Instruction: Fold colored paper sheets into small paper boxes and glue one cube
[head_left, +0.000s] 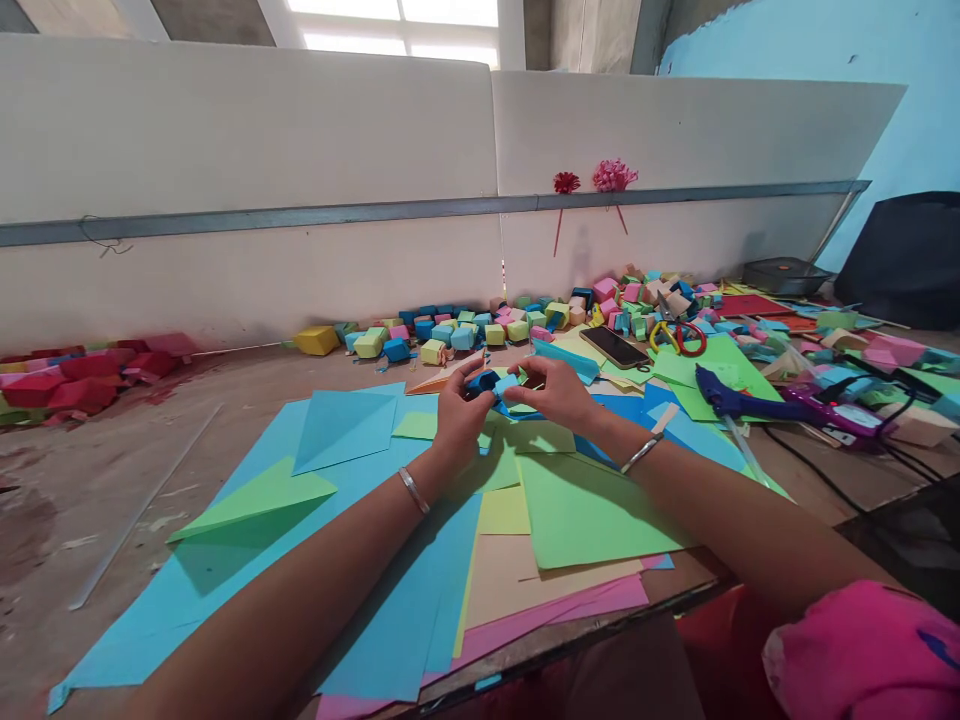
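Note:
Just above the coloured paper sheets, my hands meet around small folded blue paper. My left hand (457, 415) is closed on a dark blue paper box (481, 382), partly hidden by the fingers. A light blue paper piece (506, 385) touches it on the right, pinched by the fingertips of my right hand (559, 393). Whether the two pieces are joined I cannot tell. Below lie a large light blue sheet (375, 590), a green sheet (600, 510) and smaller green strips.
Many small paper boxes (465, 335) line the board at the back. Toward the right are a phone (615, 347), scissors (677, 338) and a glue gun (795, 408) with its cable. Red paper boxes (90, 375) and a clear glue stick (146, 505) lie at left.

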